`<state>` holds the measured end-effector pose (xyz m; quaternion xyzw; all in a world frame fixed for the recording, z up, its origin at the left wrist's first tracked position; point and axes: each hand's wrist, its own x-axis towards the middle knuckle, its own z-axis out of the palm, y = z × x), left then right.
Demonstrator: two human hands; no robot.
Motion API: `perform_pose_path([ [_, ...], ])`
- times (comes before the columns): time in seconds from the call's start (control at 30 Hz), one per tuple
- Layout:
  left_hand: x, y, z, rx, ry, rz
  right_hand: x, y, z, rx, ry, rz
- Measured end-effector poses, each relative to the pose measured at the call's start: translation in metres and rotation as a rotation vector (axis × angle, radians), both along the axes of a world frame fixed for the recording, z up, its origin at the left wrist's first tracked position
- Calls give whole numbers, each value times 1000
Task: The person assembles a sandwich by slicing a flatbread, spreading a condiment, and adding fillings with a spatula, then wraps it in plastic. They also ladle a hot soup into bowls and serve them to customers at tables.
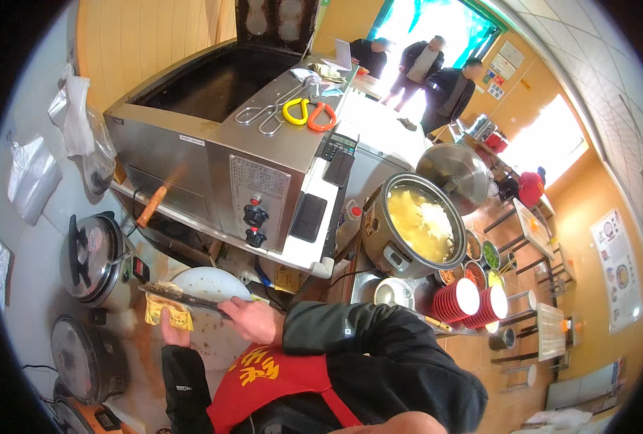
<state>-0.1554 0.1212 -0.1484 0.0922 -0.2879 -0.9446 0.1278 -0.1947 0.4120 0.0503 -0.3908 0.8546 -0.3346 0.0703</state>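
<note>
My left hand holds a yellow printed paper bag from below. A browned filled flatbread shows at the mouth of the bag. In my right hand is a long dark blade, probably a cleaver, lying flat across the bag's opening against the bread. Its far end reaches past the bread, and its handle is covered by my fingers. Under both hands is a round white cutting board with brown crumbs on it.
A steel griddle oven with its lid raised stands ahead, with tongs on top. Lidded cookers stand at left. At right are a large pot of yellow soup and stacked red bowls. Several people stand by the doorway.
</note>
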Motion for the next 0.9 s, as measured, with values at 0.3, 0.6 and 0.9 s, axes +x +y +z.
perform_pose_path([
  [0.3, 4, 27, 33, 433, -77, 48, -47, 25, -26, -508, -1149, -26],
  [0.6, 0, 43, 52, 350, -249, 135, -47, 1, -61, -547, -1473, -21],
  [0.9, 4, 26, 22, 269, -121, 112, -52, -13, -12, -215, -671, -83],
])
